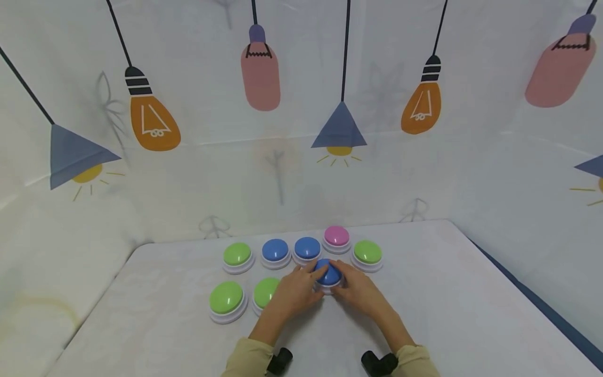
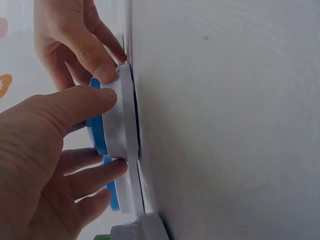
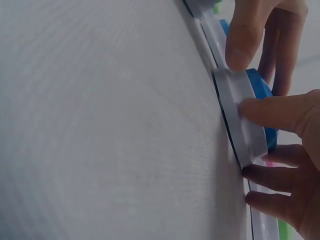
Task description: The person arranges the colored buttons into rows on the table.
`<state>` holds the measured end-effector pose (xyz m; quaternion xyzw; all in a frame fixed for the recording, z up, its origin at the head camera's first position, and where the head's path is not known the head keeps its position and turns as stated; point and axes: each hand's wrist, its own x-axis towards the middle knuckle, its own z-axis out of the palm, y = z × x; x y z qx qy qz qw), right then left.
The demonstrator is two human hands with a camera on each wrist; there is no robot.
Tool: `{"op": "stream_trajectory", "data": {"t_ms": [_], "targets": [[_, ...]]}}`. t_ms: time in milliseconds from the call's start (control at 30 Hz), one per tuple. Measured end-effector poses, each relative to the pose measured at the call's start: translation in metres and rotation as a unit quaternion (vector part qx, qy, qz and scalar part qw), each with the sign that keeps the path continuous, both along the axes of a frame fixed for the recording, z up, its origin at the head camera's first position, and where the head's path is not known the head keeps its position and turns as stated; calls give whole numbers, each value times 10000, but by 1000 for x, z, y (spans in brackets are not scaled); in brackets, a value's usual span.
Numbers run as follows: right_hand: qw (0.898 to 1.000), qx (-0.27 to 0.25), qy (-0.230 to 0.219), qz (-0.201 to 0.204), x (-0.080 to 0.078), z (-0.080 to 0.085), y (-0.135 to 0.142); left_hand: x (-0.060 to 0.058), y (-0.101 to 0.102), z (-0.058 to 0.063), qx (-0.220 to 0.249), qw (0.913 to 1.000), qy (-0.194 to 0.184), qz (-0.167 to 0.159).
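Observation:
A blue push button on a round white base stands at the front of the group on the white table. From its left side my left hand grips it, and my right hand holds the opposite side. In the left wrist view, the left thumb presses the wall of the white base, with fingers bent around the side. The right wrist view has the right hand with its thumb on the same base. The base appears to sit on the tabletop.
Behind stand two more blue buttons, a pink button and a green button. More green buttons are on the left, one partly hidden by the left hand. A lamp-printed curtain hangs behind the table.

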<state>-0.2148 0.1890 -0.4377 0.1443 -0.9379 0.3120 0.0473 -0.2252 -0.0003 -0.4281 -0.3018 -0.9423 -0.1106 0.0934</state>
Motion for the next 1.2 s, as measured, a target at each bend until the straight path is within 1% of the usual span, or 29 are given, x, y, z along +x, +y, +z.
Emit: {"op": "stream_trajectory", "data": {"t_ms": [267,400,633,800,933,1033,1133,1200], "targets": [[10000,-27,26,-34,-1,-1,-1,1,-1,2,7,10000,-38,-40],[10000,-56,39,-10,-1,-1,-1,1,-2,0,25,10000,-47,-69],[9992,102,388,52,-2,-3,-2,2,-5,-2,78,9999,-30,-145],[9985,265,476,25,2,0,-5,3,-9,-2,71,9997,-58,-245],[9975,462,527,32,6,4,-7,4,-12,-2,127,9991,69,-398],[9963,573,637,-2,10,8,-7,5,-15,-2,211,9982,238,-505],[9951,625,760,-18,13,12,-8,8,-18,0,307,9969,424,-582],[9942,660,852,12,15,13,-9,10,-19,1,286,9965,494,-614]]}}
